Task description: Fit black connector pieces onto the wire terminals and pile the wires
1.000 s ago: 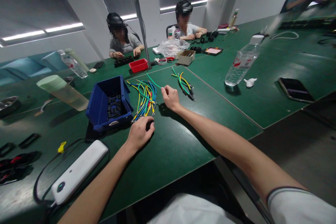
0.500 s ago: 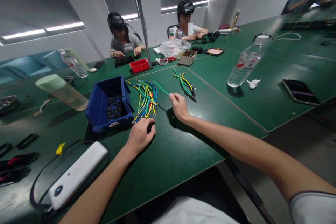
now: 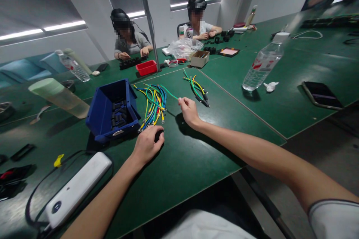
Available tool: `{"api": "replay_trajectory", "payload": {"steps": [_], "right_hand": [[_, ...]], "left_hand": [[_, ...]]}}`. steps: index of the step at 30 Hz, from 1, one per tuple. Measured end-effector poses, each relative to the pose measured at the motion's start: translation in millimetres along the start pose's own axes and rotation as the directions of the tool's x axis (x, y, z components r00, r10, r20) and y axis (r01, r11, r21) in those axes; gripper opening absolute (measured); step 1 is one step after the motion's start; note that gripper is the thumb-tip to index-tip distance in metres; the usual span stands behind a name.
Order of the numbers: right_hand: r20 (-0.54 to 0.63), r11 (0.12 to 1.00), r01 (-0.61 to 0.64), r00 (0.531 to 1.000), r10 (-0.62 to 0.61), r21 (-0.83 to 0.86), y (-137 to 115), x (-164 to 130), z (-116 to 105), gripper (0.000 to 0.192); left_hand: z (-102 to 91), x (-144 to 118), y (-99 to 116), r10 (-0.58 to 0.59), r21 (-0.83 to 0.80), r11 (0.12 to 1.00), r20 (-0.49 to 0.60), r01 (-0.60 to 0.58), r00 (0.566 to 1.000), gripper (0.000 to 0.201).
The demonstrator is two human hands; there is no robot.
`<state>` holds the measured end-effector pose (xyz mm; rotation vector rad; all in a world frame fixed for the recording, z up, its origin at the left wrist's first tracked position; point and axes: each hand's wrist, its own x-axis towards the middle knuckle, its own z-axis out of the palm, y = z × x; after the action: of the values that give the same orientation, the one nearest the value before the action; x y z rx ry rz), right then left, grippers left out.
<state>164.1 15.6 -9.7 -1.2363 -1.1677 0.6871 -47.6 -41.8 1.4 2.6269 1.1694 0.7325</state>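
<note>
My right hand (image 3: 190, 112) pinches the end of a green wire (image 3: 170, 92) that runs left toward the pile. In front of the blue bin, my left hand (image 3: 148, 144) is curled on the table at the near end of the pile, with a small black piece (image 3: 159, 134) showing between thumb and fingers; its exact kind is hard to make out. The pile of wires (image 3: 153, 104) is yellow, green and blue, with metal ring terminals at the near ends. Beyond my right hand lies a small group of wires (image 3: 199, 91) with black sleeves near their terminals.
A blue bin (image 3: 94, 119) of short black sleeves stands left of the pile. Farther off are a red tray (image 3: 146, 68) and a cardboard box (image 3: 199, 59). A water bottle (image 3: 263, 63) and phone (image 3: 322, 94) lie right; a white power bank (image 3: 78, 188) is near left. Two people sit opposite.
The whole view has shifted slightly. Both hands keep nearly the same places, the right still pinching the green wire, the left still curled at the pile.
</note>
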Motion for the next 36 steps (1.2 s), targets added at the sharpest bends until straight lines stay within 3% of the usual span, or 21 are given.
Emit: {"api": "replay_trajectory", "payload": {"steps": [8, 15, 23, 29, 36], "right_hand": [[-0.042, 1.0, -0.009, 0.999, 0.009, -0.014, 0, -8, -3, 0.041], [0.108, 0.999, 0.016, 0.994, -0.021, 0.047, -3, -16, -1, 0.038], [0.354, 0.988, -0.028, 0.935, -0.028, 0.152, -13, -27, 3, 0.026], [0.381, 0.981, -0.068, 0.925, -0.007, 0.183, -13, -27, 4, 0.023], [0.39, 0.981, -0.063, 0.921, -0.013, 0.182, -10, -25, 4, 0.022]], "left_hand": [[0.1, -1, -1, 0.001, -0.029, 1.0, -0.022, -0.002, 1.0, 0.017], [0.0, -2, -1, -0.025, -0.049, 0.999, -0.035, 0.024, 0.999, 0.017], [-4.6, 2, -1, -0.208, -0.243, 0.955, -0.135, 0.171, 0.969, 0.022], [-4.6, 4, -2, -0.284, -0.302, 0.925, -0.152, 0.229, 0.947, 0.023], [-4.3, 2, 0, -0.258, -0.277, 0.936, -0.122, 0.217, 0.958, 0.026]]}}
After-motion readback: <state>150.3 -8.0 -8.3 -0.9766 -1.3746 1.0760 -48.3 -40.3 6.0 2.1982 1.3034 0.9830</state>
